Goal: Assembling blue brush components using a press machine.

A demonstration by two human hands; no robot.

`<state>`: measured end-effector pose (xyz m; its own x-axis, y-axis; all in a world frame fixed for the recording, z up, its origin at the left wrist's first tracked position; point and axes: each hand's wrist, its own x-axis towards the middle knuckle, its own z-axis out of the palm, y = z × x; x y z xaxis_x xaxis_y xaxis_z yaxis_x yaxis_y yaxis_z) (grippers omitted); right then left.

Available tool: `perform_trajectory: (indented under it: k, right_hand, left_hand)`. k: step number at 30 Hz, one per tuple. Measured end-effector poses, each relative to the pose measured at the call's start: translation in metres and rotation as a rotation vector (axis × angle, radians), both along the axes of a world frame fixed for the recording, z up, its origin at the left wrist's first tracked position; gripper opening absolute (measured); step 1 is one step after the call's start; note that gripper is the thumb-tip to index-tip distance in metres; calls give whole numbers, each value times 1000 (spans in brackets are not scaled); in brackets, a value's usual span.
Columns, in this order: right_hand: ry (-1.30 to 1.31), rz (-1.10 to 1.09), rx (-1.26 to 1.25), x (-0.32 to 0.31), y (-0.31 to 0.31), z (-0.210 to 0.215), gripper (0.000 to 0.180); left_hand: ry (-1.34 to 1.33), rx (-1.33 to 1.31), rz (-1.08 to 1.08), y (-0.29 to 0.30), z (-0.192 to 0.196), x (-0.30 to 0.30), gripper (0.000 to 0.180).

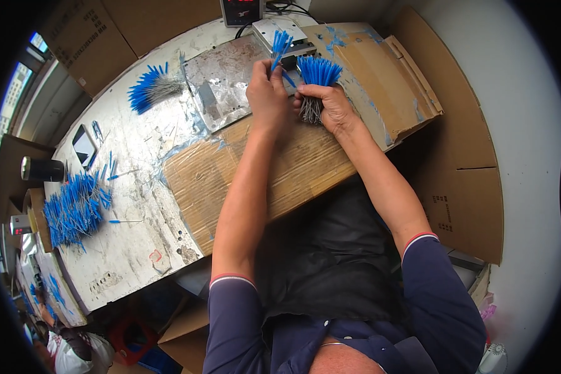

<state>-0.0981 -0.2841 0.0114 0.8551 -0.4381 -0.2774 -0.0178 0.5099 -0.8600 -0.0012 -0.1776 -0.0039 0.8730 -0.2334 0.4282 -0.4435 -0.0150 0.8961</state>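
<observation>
Head camera angled at the bench, the person's right hand (pixel 333 107) was clasped around a thick bundle of blue-topped wires (pixel 319 71), thumb laid across the front, blue ends fanning above the fist and thin grey shanks poking out below. From where I stood, the bundle was over the far part of the flattened cardboard (pixel 249 177), to the right of the metal plate (pixel 218 87); whether its lower tips touched anything, I could not tell. The left hand (pixel 269 95) had a smaller bunch (pixel 281 42) pinched at the fingertips, just beside the bundle. One blue piece slanted below those fingers, and I could not make out what held it.

Each piece looked very light, its shank slim and probably springy, easily bent by a careless squeeze. The blue ends seemed smooth, perhaps a bit slippery, so a loose grip might well have let single pieces slide out. I judged the best hold to be just under the blue ends, where the shanks drew together, firm enough to bind them. On the white bench (pixel 134 246), a fanned bunch (pixel 153 87) lay near the plate, and a tangled pile (pixel 75 206) farther left.
</observation>
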Motion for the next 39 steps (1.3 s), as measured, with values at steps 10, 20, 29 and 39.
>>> perform_trajectory:
  k: [10,20,29,39]
  right_hand:
    - [8,-89,-76,2,10,3,16]
    - [-83,-124,-66,0,9,-5,15]
    - [-42,-37,-115,-7,11,4,18]
    - [-2,-292,-236,5,1,-4,7]
  left_hand:
    - [-115,12,18,-1,-3,0,9]
    - [-78,48,49,-3,-1,-3,14]
    - [-28,31,71,-2,-4,-2,12]
    - [134,-91,39,6,-7,14,6]
